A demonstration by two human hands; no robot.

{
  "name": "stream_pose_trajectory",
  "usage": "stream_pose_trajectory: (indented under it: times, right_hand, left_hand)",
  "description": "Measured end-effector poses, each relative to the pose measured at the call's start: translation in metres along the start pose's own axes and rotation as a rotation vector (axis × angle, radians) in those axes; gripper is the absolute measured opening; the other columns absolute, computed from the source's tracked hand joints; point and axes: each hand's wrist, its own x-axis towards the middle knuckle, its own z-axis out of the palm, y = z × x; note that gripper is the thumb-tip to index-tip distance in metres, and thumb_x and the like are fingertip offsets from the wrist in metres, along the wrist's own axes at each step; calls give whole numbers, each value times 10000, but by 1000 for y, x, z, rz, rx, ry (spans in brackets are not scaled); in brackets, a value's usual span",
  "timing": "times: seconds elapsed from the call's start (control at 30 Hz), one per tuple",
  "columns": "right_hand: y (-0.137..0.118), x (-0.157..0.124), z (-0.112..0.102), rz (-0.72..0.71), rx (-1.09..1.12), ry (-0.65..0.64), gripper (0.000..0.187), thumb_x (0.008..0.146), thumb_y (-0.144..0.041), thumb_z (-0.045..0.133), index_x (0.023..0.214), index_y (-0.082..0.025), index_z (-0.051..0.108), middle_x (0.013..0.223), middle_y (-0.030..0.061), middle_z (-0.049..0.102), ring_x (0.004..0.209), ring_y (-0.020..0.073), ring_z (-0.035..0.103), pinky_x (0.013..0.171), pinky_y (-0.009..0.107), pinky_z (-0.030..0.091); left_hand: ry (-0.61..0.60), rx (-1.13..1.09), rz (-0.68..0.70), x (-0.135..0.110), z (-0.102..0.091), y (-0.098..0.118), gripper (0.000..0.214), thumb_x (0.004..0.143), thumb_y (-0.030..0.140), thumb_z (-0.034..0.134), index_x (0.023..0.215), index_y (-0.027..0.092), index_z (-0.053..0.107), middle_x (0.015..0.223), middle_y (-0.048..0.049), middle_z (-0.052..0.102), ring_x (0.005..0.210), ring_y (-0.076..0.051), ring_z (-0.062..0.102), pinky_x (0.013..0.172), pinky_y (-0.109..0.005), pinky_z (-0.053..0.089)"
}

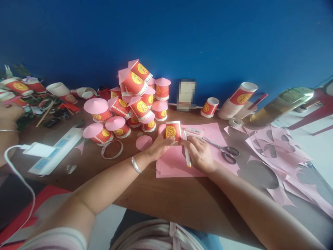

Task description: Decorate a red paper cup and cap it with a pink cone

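Observation:
My left hand (160, 146) grips a red paper cup (173, 131) with a yellow emblem, over a stack of pink paper (169, 165). Closed around a slim white pen-shaped tool with an orange end (187, 152) is my right hand (199, 153), just right of the cup. The tool's upper end is close to the cup's side; whether they touch I cannot tell. A white tube with a barcode (194, 131) lies on the paper behind my right hand. Scissors with dark handles (229, 154) rest beside that hand, partly on the paper. Left of the stack lies a pink paper disc (144, 142).
Several red cups with pink cone tops (96, 107) are piled at back left. A tape ring (111, 149) and a power strip (56, 152) lie left. Stacked cups (238, 99), a bottle (281, 104) and pink scraps (281, 149) occupy the right. Another person's arm (7, 132) reaches in left.

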Motion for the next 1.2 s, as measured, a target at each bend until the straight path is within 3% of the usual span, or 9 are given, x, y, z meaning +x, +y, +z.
stream_pose_trajectory:
  times: [0.13,0.33,0.5,0.6,0.73,0.83,1.0,1.2]
  right_hand:
    - [0,1,-1,-55,-31,3,395,953,-29,459,1309,-157,573,859,59,634,719,202,590,640,320,485]
    - [5,-3,1,71,36,-2,378,969,-45,441,1279,-194,597,869,49,628,732,193,605,643,298,487]
    - [11,-8,5,135,55,23,288,968,-66,475,1188,-197,608,877,50,635,746,192,618,642,293,488]
    - [10,-6,3,63,13,37,275,977,-66,497,1187,-202,612,876,48,636,730,185,606,649,296,474]
    - [6,-4,0,-69,-72,18,311,970,-54,514,1225,-209,602,848,33,638,697,166,589,643,294,458]
    - [5,-3,0,-58,-76,17,291,963,-54,522,1192,-210,612,843,29,641,679,152,581,640,288,461]
    - [7,-3,1,9,-26,46,290,982,-60,490,1188,-206,633,838,34,627,701,168,588,634,290,465]
    - [5,-2,-1,-65,-66,-10,326,960,-48,512,1207,-216,643,815,25,603,686,169,551,619,298,443]
  left_hand:
    - [-7,92,-11,0,3,3,368,814,407,837,1057,176,687,981,-61,720,1020,-251,694,978,-431,544]
    - [89,-50,-4,1,1,4,362,810,346,821,1129,219,708,1023,-45,755,1064,-255,719,1015,-421,553]
    - [53,-111,-37,2,-4,0,387,840,359,776,1178,186,702,1049,-74,776,1106,-281,722,1049,-457,539]
    - [30,-55,-7,1,-1,0,368,873,413,762,1160,188,715,1087,-84,773,1123,-281,712,1042,-442,535]
    - [40,45,-9,-1,4,2,378,806,436,843,1074,198,725,998,-51,758,1017,-251,717,964,-407,556]
    - [51,77,-28,-1,6,4,349,783,368,870,1045,193,722,940,-40,740,962,-233,712,911,-382,565]
    - [79,-8,-11,1,5,6,350,821,325,819,1130,191,726,1046,-56,753,1027,-230,712,949,-367,556]
    - [70,19,-24,0,4,3,390,814,346,809,1150,190,685,1042,-68,743,1037,-262,700,966,-428,520]
